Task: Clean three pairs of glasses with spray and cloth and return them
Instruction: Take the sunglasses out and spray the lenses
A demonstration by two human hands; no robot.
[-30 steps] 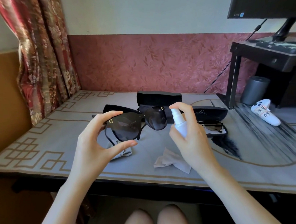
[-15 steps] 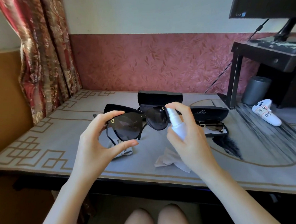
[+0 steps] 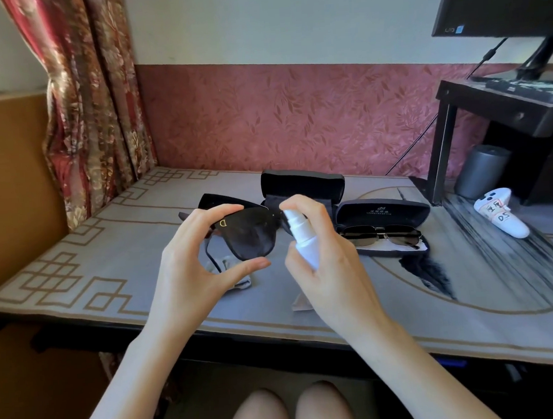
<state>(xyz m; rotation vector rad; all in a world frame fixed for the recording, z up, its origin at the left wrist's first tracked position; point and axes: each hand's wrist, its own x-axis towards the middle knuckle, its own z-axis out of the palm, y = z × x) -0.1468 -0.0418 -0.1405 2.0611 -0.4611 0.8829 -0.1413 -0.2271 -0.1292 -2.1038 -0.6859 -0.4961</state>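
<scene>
Pinching left hand (image 3: 195, 272): one pair of dark sunglasses (image 3: 251, 236), raised above the tabletop (image 3: 110, 261)
Right hand (image 3: 334, 270): wrapped round one white spray bottle (image 3: 302, 237), just beside the lens
Metal-framed glasses (image 3: 380, 235): one pair, in an open case (image 3: 382, 211)
Cloths: two on the tabletop, grey cloth (image 3: 237, 281) and pale cloth (image 3: 302, 302)

The spray bottle (image 3: 304, 241) is just right of the sunglasses (image 3: 254, 235) above the table (image 3: 77, 254), case (image 3: 302, 183) behind, cloth (image 3: 237, 283) beneath.

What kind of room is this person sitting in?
Probably a study corner at home: a flowery curtain hangs on the left, a computer monitor stands on a black riser on the right, and a patterned desk mat lies in front.
</scene>
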